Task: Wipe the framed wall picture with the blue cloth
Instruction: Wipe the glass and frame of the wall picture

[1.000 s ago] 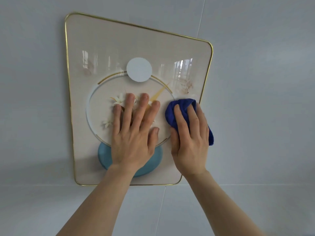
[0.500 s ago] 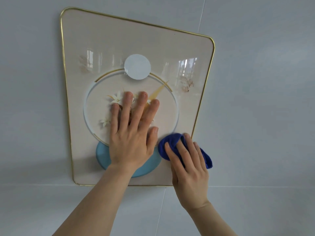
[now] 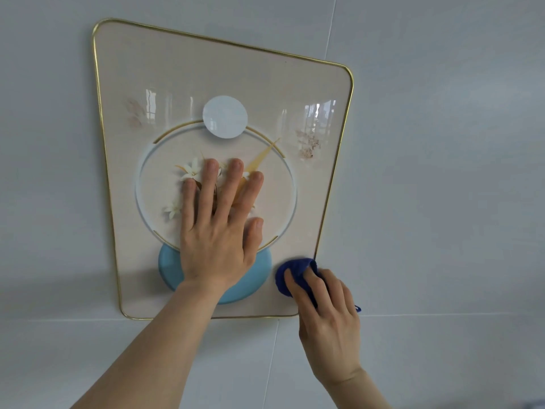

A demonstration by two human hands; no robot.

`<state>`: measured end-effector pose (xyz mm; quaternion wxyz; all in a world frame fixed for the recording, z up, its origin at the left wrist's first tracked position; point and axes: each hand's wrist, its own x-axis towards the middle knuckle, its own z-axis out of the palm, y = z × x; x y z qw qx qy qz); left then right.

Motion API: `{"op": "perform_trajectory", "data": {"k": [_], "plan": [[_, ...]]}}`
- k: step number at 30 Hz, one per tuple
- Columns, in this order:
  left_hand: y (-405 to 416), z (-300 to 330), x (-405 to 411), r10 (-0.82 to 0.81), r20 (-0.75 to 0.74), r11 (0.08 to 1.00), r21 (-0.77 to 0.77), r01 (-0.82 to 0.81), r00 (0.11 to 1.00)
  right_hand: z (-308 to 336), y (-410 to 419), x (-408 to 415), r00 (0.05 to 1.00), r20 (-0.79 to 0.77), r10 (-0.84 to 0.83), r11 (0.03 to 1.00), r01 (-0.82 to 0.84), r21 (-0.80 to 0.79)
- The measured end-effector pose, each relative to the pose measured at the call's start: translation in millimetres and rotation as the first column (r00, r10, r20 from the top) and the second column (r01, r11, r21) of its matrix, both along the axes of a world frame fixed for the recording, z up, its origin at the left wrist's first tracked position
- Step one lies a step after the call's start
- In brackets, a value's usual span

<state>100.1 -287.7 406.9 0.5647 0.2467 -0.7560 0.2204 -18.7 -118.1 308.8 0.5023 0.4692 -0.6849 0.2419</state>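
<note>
The framed wall picture hangs on a pale tiled wall; it has a thin gold frame, a glossy beige face, a large ring, white flowers and a light blue disc. My left hand lies flat on its middle, fingers spread, holding nothing. My right hand presses the bunched blue cloth against the picture's lower right corner, right by the gold edge. The hand covers most of the cloth and that corner of the frame.
Pale grey wall tiles surround the picture, with a horizontal grout line level with its bottom edge and a vertical one below it. Window reflections glint on the glossy face.
My right hand has slid the blue cloth down the picture's right side, from mid-height to the lower right corner. My left hand has stayed flat on the middle.
</note>
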Motion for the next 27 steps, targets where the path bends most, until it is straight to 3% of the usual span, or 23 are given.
{"op": "perform_trajectory", "data": {"k": [7,11,16,27], "plan": [[0.4,-0.3,-0.6,0.001,-0.01,1.0,-0.002,-0.001,1.0,-0.2,26.0,1.6,0.986,0.157,0.058,0.994,-0.071,0.08],[-0.4,-1.2,-1.9,0.001,-0.014,1.0,-0.005,-0.001,1.0,21.6,30.8,10.0,0.917,0.337,0.215,0.972,-0.167,-0.165],[0.5,-0.9,-2.3,0.009,-0.022,1.0,-0.005,-0.009,1.0,80.3,21.6,14.9,0.728,0.449,0.518,0.838,-0.325,-0.438],[0.0,0.0,-2.0,0.006,-0.025,1.0,-0.028,-0.006,1.0,234.4,-22.9,4.9,0.908,0.006,0.419,0.814,-0.372,-0.446]]}}
